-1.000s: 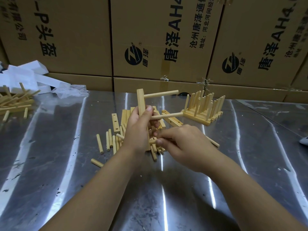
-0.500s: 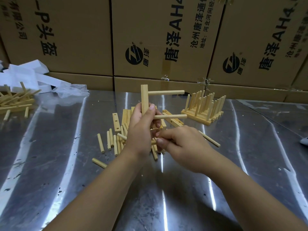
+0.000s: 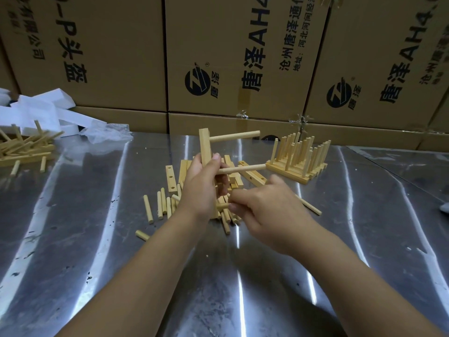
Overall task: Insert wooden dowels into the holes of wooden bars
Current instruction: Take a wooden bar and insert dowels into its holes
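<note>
- Bar [image 3: 204, 147] upright above steel table [image 3: 73, 239]; left hand [image 3: 201, 188] wrapped round its middle.
- Upper dowel [image 3: 234, 136] and middle dowel [image 3: 243, 169] seated in it, both pointing right.
- Right hand [image 3: 267, 210] pinches third dowel [image 3: 223, 206] at its lower end; can't tell if seated.
- Loose dowels [image 3: 160, 205], spare bars [image 3: 171, 178] on the table underneath.

Pale bar [image 3: 204, 147] upright in left grip [image 3: 200, 188]; two dowels [image 3: 234, 136] seated above it, pointing right; third dowel [image 3: 223, 207] below, in right grip [image 3: 267, 210].
</note>
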